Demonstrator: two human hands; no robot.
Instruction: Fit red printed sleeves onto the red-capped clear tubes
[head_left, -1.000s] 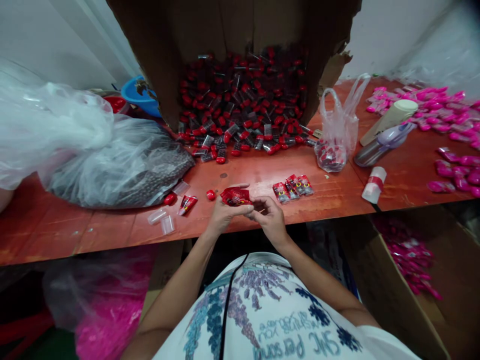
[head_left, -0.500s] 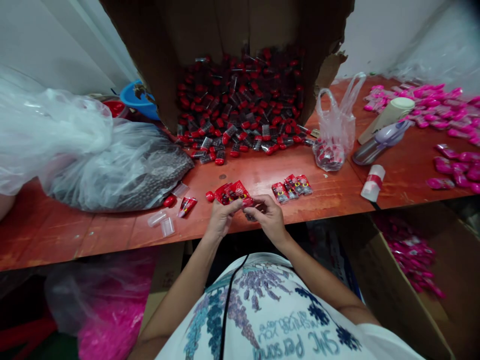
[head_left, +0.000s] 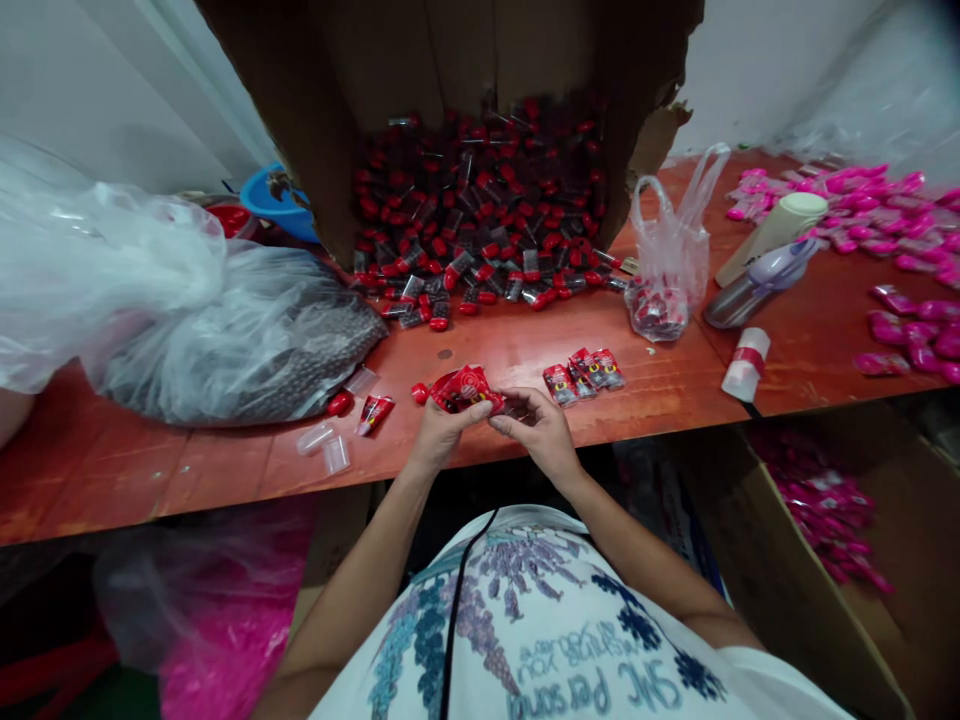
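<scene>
Red wrappers [head_left: 469, 388] are in front of the cardboard box [head_left: 465, 55], above the front strip of the red-brown table [head_left: 487, 340]. Long axis runs side to side, roughly parallel to the box mouth; one end points left, the other right, right end slightly nearer the wearer. Glossy, crinkled, pale ring mark on top, dark print lower down. They overlap, so count unclear.

Left hand [head_left: 442, 430] clamped on them, thumb on top. Right hand [head_left: 541, 430] is up against their right end, fingers bent in; can't tell if it's pinching.

Table is shiny, with seam lines. In front of box, right: red packets [head_left: 583, 376], overlapping row. In front, left: red cap [head_left: 420, 393], loose wrapper [head_left: 375, 414], clear cylinders [head_left: 335, 455]. Left of box: clear bag of dark beads [head_left: 247, 340], with blue basin [head_left: 281, 205] behind it. Box has torn edges; red-capped tubes [head_left: 480, 210] heaped in it, spilling out front. Right of box: carrier bag [head_left: 660, 290], purple-lidded bottle [head_left: 761, 285], white roll [head_left: 747, 365]; farther right, pink pieces [head_left: 862, 210]. Behind box: pale wall [head_left: 765, 70].
</scene>
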